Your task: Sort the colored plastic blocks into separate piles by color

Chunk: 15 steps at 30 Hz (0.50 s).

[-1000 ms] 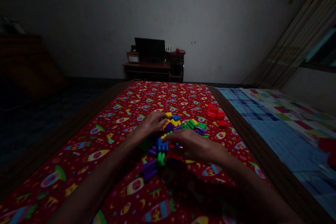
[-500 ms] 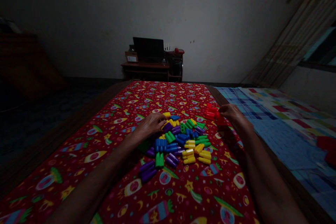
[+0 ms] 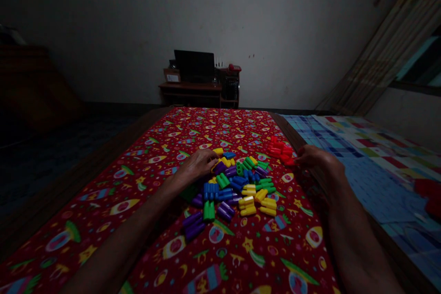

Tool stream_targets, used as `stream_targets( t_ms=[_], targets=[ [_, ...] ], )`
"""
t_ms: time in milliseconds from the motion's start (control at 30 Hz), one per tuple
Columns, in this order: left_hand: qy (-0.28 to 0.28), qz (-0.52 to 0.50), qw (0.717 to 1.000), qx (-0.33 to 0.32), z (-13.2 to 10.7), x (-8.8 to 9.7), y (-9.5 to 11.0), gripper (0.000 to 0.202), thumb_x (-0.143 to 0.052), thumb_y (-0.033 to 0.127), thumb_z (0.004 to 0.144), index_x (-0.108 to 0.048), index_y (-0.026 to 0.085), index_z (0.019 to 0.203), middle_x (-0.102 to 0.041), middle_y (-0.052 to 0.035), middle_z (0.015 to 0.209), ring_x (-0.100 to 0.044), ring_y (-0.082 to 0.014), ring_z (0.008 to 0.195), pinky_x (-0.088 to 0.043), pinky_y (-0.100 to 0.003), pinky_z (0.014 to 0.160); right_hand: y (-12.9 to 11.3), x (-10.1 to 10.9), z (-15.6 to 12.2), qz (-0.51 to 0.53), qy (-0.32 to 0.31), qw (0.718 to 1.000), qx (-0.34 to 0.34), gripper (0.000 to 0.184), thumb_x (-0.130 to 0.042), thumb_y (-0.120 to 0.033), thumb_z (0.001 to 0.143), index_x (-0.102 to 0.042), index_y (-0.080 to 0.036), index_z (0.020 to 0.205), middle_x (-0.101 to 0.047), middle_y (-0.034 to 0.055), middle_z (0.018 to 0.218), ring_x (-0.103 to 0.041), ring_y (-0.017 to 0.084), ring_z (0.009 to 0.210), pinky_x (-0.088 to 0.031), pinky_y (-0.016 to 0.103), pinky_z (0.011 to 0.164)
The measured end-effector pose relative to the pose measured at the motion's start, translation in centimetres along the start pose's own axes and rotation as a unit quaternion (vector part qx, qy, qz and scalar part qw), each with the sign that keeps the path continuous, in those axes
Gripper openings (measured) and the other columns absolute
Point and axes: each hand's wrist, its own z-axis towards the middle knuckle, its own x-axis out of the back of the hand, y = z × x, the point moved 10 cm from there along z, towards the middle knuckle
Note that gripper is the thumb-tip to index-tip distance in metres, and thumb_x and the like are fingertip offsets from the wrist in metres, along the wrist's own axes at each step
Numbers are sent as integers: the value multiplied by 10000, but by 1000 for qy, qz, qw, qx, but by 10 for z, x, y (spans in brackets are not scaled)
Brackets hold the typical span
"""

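A pile of plastic building blocks in blue, green, yellow and purple lies in the middle of the red patterned cloth. At the pile's left edge is my left hand (image 3: pixel 200 164), its fingers bent and closed beside a purple block (image 3: pixel 219 168). What those fingers grip, if anything, is hidden. My right hand (image 3: pixel 320 160), to the right of the pile, has its fingertips pinched on the end of a red block (image 3: pixel 287 161). More red blocks (image 3: pixel 275 147) lie just beyond it, apart from the other colours. Nearest me are purple blocks (image 3: pixel 193 226) and a green block (image 3: pixel 208 211).
The red cloth (image 3: pixel 165 257) covers a long surface with dark edges. To the right lies blue and checked bedding (image 3: pixel 354 170). Against the far wall stands a desk (image 3: pixel 189 86) with a dark monitor (image 3: pixel 195 65). A wooden cabinet (image 3: pixel 31 82) is at the left.
My right hand has moved toward me and slightly right, bringing a red block off to the near side of the other red ones. The left hand has hardly moved.
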Motion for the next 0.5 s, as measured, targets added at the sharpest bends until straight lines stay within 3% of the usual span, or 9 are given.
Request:
stream_targets(
  t_ms=[133, 267, 500],
  targets=[
    [-1, 2, 1000, 1, -1, 0, 2, 332, -451, 331, 870, -725, 187, 992, -725, -78, 915, -639, -189, 792, -445, -249, 672, -6, -13, 11, -50, -22, 998, -1, 36, -659, -128, 644, -684, -152, 636, -672, 35, 646, -613, 143, 583, -412, 205, 503],
    [-1, -3, 1000, 0, -1, 0, 2, 315, -465, 324, 872, -718, 194, 1009, -730, -68, 932, -645, -190, 830, -457, -245, 697, -9, -13, 15, -73, -17, 997, -5, 41, -665, -135, 660, -694, -130, 689, -693, 55, 716, -621, 136, 611, -395, 194, 491],
    [3, 12, 1000, -8, -1, -2, 1, 305, -464, 307, 885, -714, 190, 1015, -729, -78, 974, -660, -209, 884, -474, -266, 745, -12, -11, 9, -65, -14, 998, -23, 34, -665, -127, 681, -695, -135, 696, -651, 25, 621, -611, 127, 601, -394, 182, 502]
  ],
)
